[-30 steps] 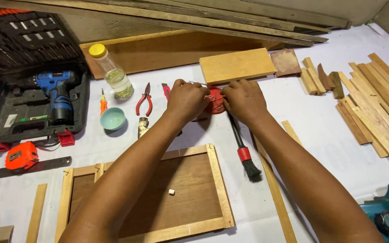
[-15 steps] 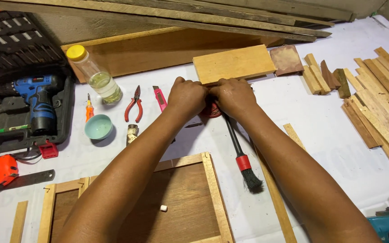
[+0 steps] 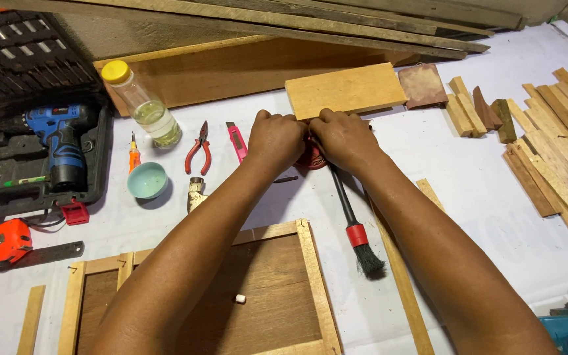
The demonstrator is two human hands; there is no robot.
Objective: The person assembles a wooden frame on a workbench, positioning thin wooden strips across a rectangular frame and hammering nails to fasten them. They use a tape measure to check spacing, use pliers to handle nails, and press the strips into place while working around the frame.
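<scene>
Head view, worktable covered in white sheeting (image 3: 481, 190). Largest items first: the long dark planks (image 3: 336, 23) along the far edge; the open black tool case (image 3: 14, 85) holding a blue cordless drill (image 3: 57, 141); the shallow wooden frame with panel (image 3: 264, 289) nearest the camera; a stack of thin wooden strips (image 3: 560, 144) at far right. A pale rectangular wooden block (image 3: 344, 90) lies just beyond the hands.

The left hand (image 3: 276, 139) and right hand (image 3: 344, 137) are brought together, knuckles nearly touching, both closed around a small red round object (image 3: 313, 158) that rests on the sheeting just in front of the block (it is mostly hidden by the fingers; what kind of object it is cannot be told). A black-handled brush with a red collar (image 3: 351, 220) lies under the right wrist, bristles toward the camera.

Smaller items, left of the hands: clear bottle with yellow cap (image 3: 141, 105), orange tape measure (image 3: 4, 242), red-handled pliers (image 3: 198, 151), pale blue bowl (image 3: 147, 181), pink utility knife (image 3: 236, 141).

Working note: a two-handed grip on so small an object is probably best kept low against the table, one hand bracing while the other works, clear of the brush handle.
</scene>
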